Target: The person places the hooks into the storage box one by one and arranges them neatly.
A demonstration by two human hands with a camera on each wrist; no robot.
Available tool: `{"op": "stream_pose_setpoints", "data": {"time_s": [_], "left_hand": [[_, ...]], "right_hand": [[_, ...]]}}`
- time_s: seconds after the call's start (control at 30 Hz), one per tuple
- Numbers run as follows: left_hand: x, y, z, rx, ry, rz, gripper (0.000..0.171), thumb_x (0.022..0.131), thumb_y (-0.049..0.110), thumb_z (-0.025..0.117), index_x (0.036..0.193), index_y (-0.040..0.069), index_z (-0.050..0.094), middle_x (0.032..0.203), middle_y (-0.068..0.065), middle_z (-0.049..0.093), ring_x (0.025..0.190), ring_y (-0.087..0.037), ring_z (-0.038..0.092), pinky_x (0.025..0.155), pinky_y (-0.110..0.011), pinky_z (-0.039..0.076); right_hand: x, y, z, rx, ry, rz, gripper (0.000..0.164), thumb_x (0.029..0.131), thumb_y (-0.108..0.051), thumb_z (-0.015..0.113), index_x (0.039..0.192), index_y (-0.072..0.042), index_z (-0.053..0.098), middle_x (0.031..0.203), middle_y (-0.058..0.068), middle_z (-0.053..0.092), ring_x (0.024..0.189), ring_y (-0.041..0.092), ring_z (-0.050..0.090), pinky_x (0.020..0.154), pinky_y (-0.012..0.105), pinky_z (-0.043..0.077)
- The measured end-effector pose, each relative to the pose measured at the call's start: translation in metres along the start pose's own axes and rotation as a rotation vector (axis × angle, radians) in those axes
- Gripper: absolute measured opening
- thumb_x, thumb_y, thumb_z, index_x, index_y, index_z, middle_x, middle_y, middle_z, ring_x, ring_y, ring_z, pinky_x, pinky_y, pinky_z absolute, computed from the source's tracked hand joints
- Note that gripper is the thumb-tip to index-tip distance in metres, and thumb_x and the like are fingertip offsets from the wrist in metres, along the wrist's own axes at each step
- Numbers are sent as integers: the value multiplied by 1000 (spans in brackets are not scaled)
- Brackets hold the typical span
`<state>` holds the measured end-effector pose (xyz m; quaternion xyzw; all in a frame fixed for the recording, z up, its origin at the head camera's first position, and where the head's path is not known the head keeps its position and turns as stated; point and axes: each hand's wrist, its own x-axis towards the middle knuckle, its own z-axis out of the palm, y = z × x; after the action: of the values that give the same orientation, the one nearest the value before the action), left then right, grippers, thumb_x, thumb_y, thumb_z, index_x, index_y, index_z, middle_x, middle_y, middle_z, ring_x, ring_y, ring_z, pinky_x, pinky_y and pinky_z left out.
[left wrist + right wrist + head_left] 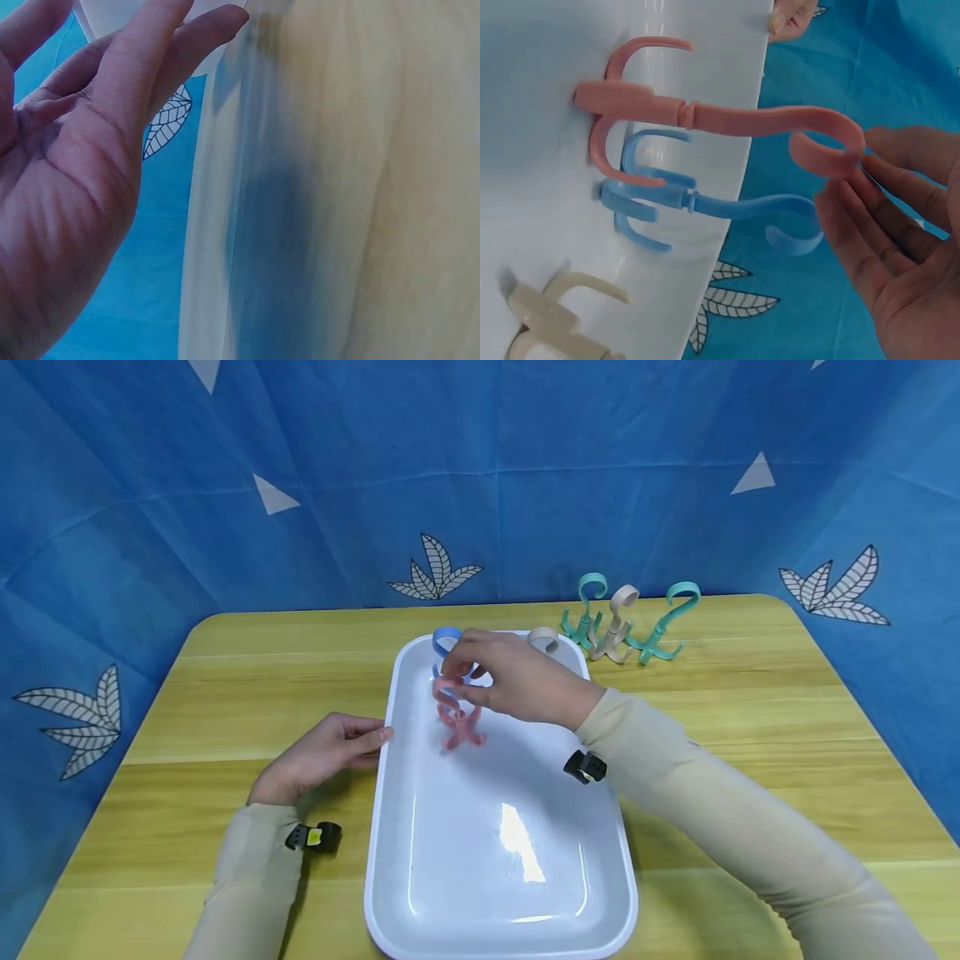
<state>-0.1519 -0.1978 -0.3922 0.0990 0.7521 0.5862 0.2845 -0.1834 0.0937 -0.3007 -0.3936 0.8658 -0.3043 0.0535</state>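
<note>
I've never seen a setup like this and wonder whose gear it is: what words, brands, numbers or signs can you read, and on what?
No readable text in any view.
Black gadget at the left wrist: yellow patch, too small to tell if it bears print.
Black gadget at the right wrist: too small to tell.
Pink hook, blue hook, white tray: no lettering shows.
Blue cloth: leaves and triangles only.

The yellowish, wood-grained surface (765, 718) has rounded far corners and carries a white tray (442, 835). Near the tray's far right corner, two green hooks (659, 626) stand directly on it, with a beige hook (615, 622) between them.
</note>
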Motion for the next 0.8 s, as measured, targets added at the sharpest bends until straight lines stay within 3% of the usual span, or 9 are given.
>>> {"op": "stream_pose_setpoints", "data": {"time_s": [0.37,0.8], "left_hand": [[-1,-1,1,4,2,-7,50,101,29,59,133,-9,55,130,-23,58,114,-32,61,91,-39,54],[-2,-1,1,-18,4,-9,51,101,28,59,133,-10,54,130,-24,58,112,-33,62,91,-39,54]], "right_hand": [[-30,1,-13,-65,90,64,21,93,-17,70,113,-10,69,111,-1,60,97,15,59,84,33,51],[-64,16,-30,47,236,47,18,92,-6,69,111,-7,70,110,3,65,98,17,64,85,33,56]]}}
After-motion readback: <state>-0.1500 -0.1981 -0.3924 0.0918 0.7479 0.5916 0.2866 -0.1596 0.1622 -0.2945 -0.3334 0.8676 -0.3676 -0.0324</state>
